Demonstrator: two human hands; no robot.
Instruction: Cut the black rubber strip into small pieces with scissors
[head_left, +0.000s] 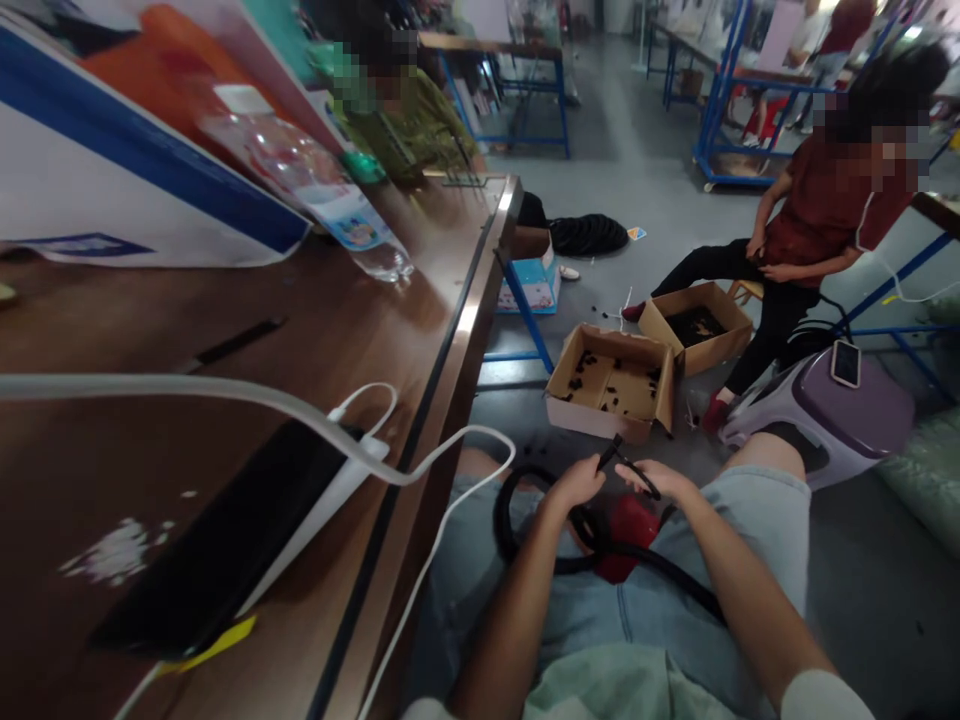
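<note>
My left hand is closed around one stretch of a black cord, just above my lap. A short way to its right, my right hand grips another part of the cord, fingers bent around it. The upper ends come close together between my hands; whether they touch is too small to tell. A thicker black coil loops around my left forearm and runs across my thighs, passing under my right forearm. Between my legs shows a red object, partly covered by the coil.
A cardboard box with small black pieces stands before my knees, another box behind it. A person in dark red sits beyond. At left, the wooden table bears a phone, a white cable and a bottle. A purple-topped stool stands right.
</note>
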